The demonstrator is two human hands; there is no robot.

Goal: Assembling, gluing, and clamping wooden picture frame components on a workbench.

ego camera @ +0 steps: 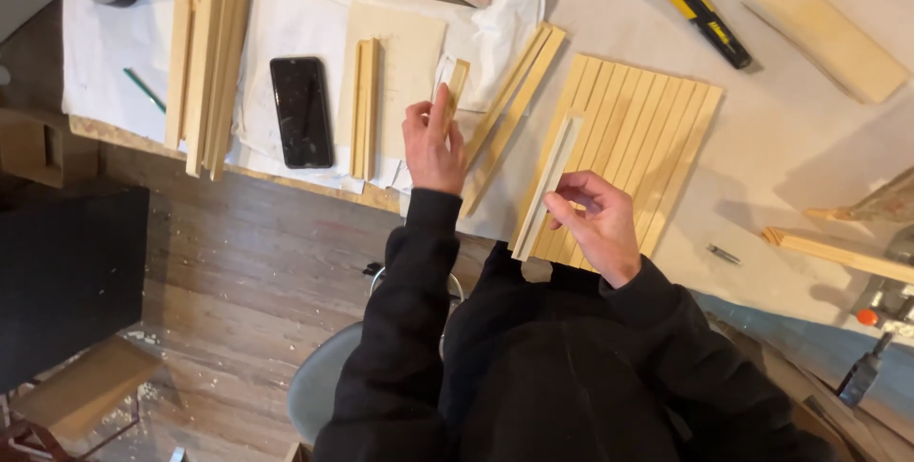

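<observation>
A tabletop [809, 138] covered in pale paper fills the upper frame, seen from above a person in a black hooded top seated on a grey stool [324, 386]. Below it lies a worn, dusty plank floor [248, 262], with a dark panel [67, 281] at the far left edge.

The left hand [433, 143] holds a short wooden piece [457, 81] upright, thumb and fingers closed on it above the sheets of white paper [286, 24]. The right hand [600, 224] pinches the lower part of a long pale strip [547, 186], its grip closed on the wood; the strip lies slanted across a slat panel [638, 138], a flat rectangle of narrow light-wood slats set edge to edge at the tabletop's near edge.

All the wood is pale, smooth and straight-cut. Two loose sticks [514, 110] lie just left of the panel, a small bundle [364, 105] rests on a cream board [405, 52], and a longer stack [209, 52] lies at the left. A black phone [301, 110] lies face up between stack and bundle. A yellow-and-black knife [709, 22], probably a utility cutter, and a thick wooden block [824, 33] sit at the upper right. A small metal bit [724, 253] lies beside another strip [838, 252] at the right.
</observation>
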